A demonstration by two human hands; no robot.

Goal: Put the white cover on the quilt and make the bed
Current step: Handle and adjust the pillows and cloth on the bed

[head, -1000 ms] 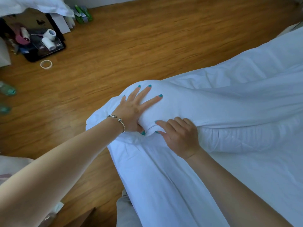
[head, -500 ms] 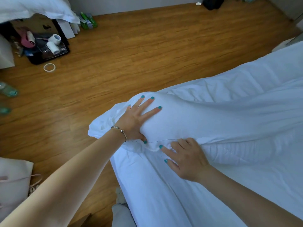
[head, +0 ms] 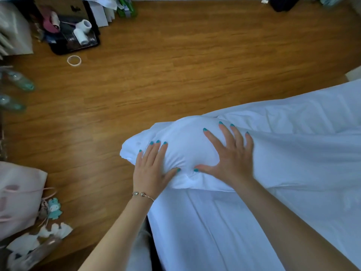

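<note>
hands flat | left hand [head: 151,170] and right hand [head: 232,155] fingers spread; pressing white cover [head: 187,147] corner | on bed [head: 214,231]

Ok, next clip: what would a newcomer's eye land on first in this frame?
First, the two hands pressed flat on a puffed corner of the white quilt at the bed's edge: the left hand with a bracelet at the wrist, the right hand spread beside it, both with teal nails. Next, the bare wooden floor filling the upper frame, with a cluttered black tray and a tape ring at top left.
</note>
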